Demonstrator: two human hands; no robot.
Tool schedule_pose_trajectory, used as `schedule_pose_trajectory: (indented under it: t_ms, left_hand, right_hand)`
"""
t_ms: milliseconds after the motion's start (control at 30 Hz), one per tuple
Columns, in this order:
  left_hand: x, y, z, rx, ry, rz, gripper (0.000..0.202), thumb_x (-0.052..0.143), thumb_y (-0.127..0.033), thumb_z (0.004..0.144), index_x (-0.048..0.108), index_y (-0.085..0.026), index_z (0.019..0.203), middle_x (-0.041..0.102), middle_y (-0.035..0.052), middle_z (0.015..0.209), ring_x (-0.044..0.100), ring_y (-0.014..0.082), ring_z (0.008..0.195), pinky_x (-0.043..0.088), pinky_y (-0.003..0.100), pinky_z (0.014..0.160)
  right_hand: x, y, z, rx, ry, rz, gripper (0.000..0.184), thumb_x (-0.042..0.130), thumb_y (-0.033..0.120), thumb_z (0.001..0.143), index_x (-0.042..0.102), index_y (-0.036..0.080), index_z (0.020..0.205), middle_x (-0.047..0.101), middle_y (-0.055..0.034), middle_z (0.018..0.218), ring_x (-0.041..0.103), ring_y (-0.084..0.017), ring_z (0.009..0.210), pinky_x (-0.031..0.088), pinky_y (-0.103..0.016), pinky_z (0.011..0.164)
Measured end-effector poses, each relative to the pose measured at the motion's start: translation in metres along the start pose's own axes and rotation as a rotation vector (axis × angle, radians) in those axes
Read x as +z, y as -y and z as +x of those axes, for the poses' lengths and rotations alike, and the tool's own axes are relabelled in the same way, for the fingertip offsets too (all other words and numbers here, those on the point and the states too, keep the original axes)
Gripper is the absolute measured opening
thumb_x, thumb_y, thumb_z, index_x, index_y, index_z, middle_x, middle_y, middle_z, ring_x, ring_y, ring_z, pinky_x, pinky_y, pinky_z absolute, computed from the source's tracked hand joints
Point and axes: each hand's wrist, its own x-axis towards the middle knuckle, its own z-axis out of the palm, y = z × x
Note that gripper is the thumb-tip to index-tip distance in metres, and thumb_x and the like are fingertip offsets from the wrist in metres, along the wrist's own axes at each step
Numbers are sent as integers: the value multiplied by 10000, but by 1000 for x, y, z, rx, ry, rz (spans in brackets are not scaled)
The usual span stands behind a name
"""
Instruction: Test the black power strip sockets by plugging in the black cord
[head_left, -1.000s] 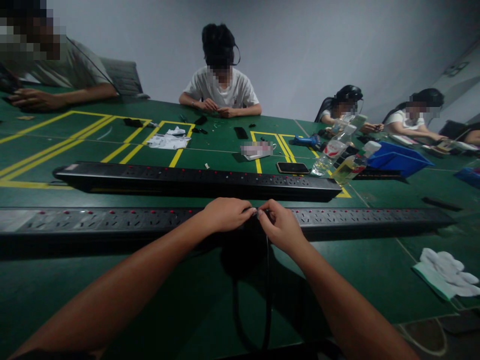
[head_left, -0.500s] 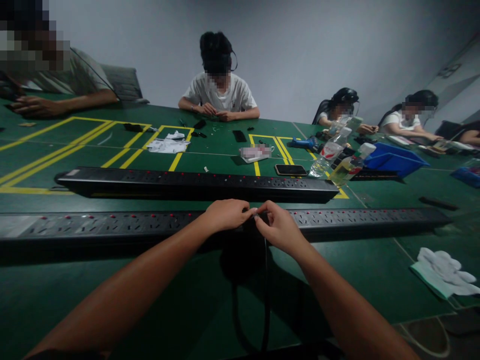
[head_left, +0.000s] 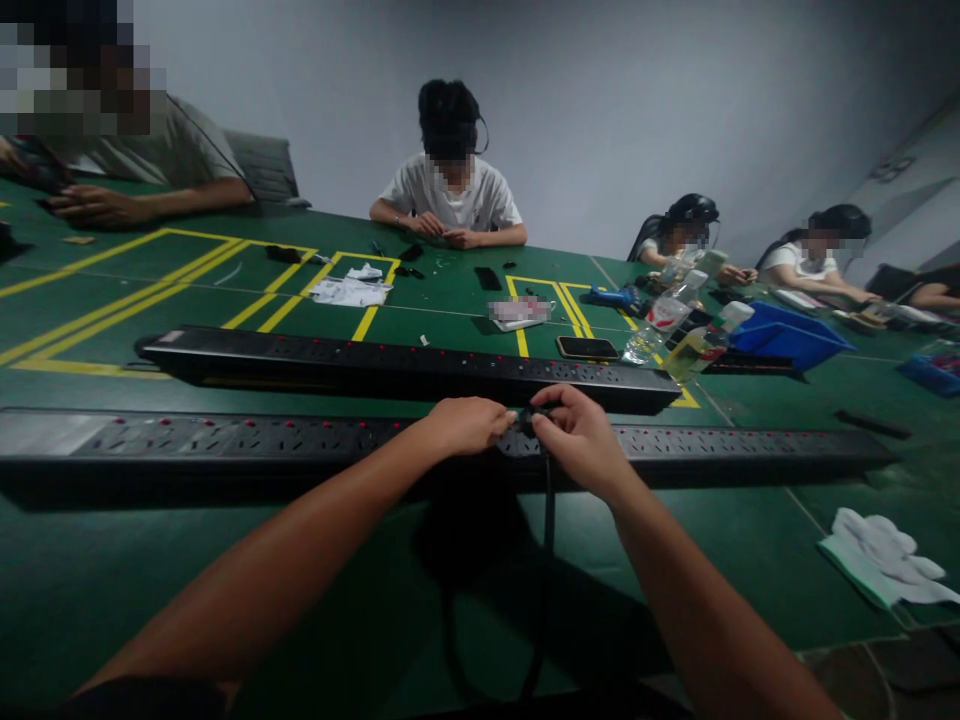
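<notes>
A long black power strip (head_left: 315,437) with rows of sockets and small red marks lies across the table in front of me. Above its middle, my right hand (head_left: 576,432) pinches a black plug (head_left: 528,420), whose black cable (head_left: 549,540) hangs down over the near side of the strip. My left hand (head_left: 472,424) is just left of the plug, over the strip, fingers closed together and fingertips close to the plug. Whatever those fingers may hold is hidden. Behind it lies a second, shorter black power strip (head_left: 375,362).
White gloves (head_left: 885,550) lie at the right. Farther back are a phone (head_left: 587,348), bottles (head_left: 701,345), a blue bin (head_left: 787,340) and crumpled white paper (head_left: 351,290). Several people sit around the green table (head_left: 315,600), which has yellow tape lines.
My hands have drawn slightly apart, and the black plug now shows between them. The right hand has shifted a little rightward with the cable. My view has tilted slightly.
</notes>
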Motion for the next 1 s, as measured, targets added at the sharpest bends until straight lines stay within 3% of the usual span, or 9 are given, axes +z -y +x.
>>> schedule_pose_trajectory:
  t_ms: [167,300,400,567,800,1000]
  left_hand:
    - [-3,16,-1,-23,-31,-7,561,187,-499,965,669,-217,1023,685,96,1140,643,264,1021,486,352,806]
    - [0,18,1,-34,-40,9,518,221,-473,959,677,-229,977,697,85,1098,657,251,968,486,334,772]
    - [1,19,1,-10,-25,20,431,300,-457,937,672,-240,936,708,75,1033,666,248,914,486,321,719]
    - [0,20,-2,-1,-33,34,268,441,-393,865,655,-249,938,701,74,1037,662,269,935,483,325,705]
    - [-1,16,-2,-25,-25,32,387,344,-451,915,666,-236,903,709,78,1014,666,244,906,485,311,712]
    - [2,18,0,-23,-37,29,293,413,-396,872,664,-248,903,709,73,1005,670,258,890,488,327,705]
  right_hand:
    - [20,-27,10,1,64,-184,159,554,323,818,544,197,915,403,95,483,374,-90,421,211,-214,426]
    - [31,-18,7,-82,34,-370,91,562,291,797,562,203,822,412,78,488,395,-99,459,214,-226,449]
    - [38,-6,8,-145,60,-465,42,564,241,771,568,206,793,506,51,543,437,-103,496,248,-229,483]
    - [40,2,16,-114,58,-537,33,561,227,753,568,208,779,572,19,594,465,-120,517,261,-237,498]
    - [40,-1,10,-115,65,-585,48,572,220,742,574,222,790,616,7,618,515,-141,545,272,-247,516]
    - [42,-9,17,-109,61,-572,34,570,214,737,569,220,771,602,13,591,499,-136,526,278,-245,519]
